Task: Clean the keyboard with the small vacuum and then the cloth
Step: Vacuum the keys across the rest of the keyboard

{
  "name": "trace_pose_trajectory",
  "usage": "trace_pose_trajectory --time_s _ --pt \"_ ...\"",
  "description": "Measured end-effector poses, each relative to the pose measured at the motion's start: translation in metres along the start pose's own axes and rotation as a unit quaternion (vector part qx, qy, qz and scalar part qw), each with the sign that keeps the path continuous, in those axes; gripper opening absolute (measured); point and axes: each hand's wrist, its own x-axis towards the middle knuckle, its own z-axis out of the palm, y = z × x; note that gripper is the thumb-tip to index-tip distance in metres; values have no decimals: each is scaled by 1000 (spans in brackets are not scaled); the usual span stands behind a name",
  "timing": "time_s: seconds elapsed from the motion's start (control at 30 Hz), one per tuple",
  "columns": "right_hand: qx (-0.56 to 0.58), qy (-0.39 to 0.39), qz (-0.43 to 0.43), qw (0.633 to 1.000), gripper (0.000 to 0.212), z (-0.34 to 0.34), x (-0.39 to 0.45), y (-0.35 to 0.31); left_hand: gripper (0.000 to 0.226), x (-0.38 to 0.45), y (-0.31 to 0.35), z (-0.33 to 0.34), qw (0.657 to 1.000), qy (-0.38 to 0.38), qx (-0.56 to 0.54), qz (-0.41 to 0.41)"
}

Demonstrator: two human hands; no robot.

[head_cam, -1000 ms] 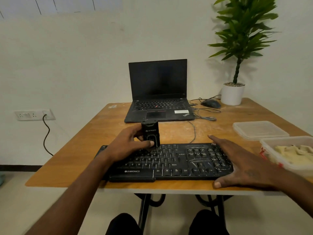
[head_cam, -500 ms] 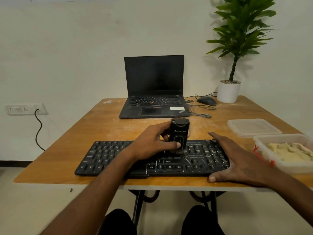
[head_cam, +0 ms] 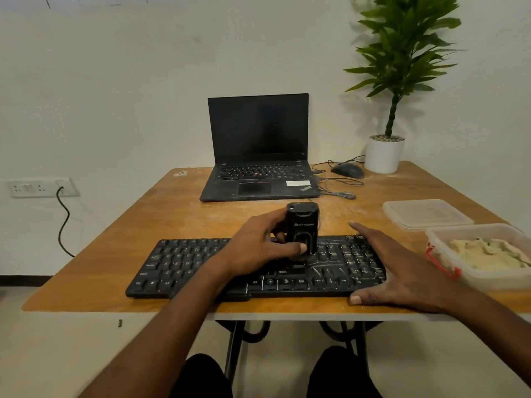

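Left hand point(head_cam: 258, 248) grips small vacuum point(head_cam: 302, 228) upright on keyboard point(head_cam: 184, 262); right hand point(head_cam: 402, 271) lies flat.

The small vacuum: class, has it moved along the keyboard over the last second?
Yes. The small vacuum, gripped by the left hand, has travelled rightward along the keyboard, from its left-centre keys toward the right hand.
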Motion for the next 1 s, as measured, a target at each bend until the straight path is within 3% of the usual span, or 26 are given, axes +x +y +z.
trace_pose_trajectory --time_s 0.2,0.37,0.8,1.0 --pt "2 2 -1 1000 128 0 0 1 58 13 4 10 999 -11 16 27" --pt "0 5 -1 1000 129 1 0 2 52 15 -20 -19 999 27 32 -21" --pt "-9 2 14 1000 136 0 2 -2 54 74 18 38 998 -47 16 28" --pt "-3 -3 17 1000 139 -2 0 -4 52 61 -2 7 999 -32 20 -10"
